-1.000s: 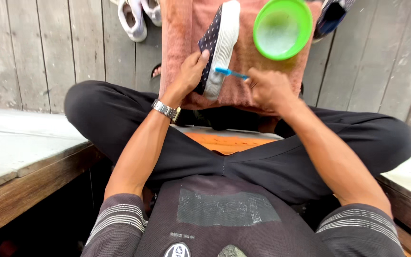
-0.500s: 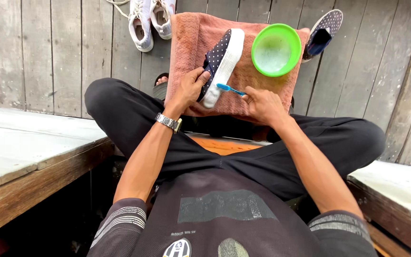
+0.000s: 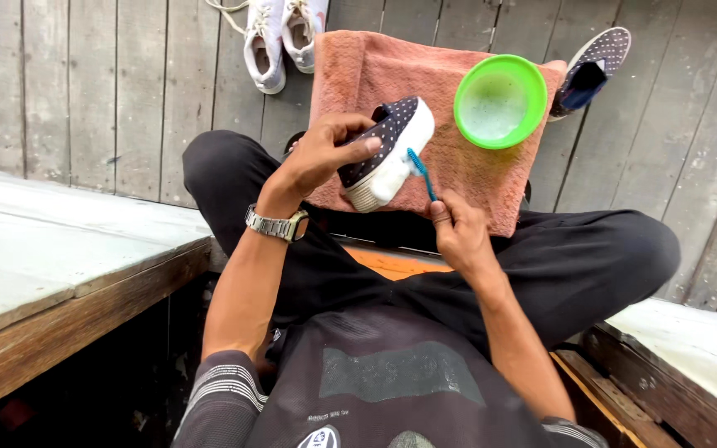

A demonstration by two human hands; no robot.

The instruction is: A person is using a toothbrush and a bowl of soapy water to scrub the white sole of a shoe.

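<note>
Scrubbing goes best with short strokes: the right hand [image 3: 456, 232] pinches a blue-handled toothbrush [image 3: 421, 172], bristles on the white rubber sole of the navy polka-dot canvas shoe [image 3: 387, 149], which the left hand [image 3: 325, 153] clasps tilted above a salmon-pink towel [image 3: 400, 70]. Beyond stands a green plastic bowl of soapy water [image 3: 499, 99].

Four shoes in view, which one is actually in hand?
The dark dotted shoe with the white sole, held over the pink towel by the left hand. Its match and the white pair lie untouched on the boards.
</note>
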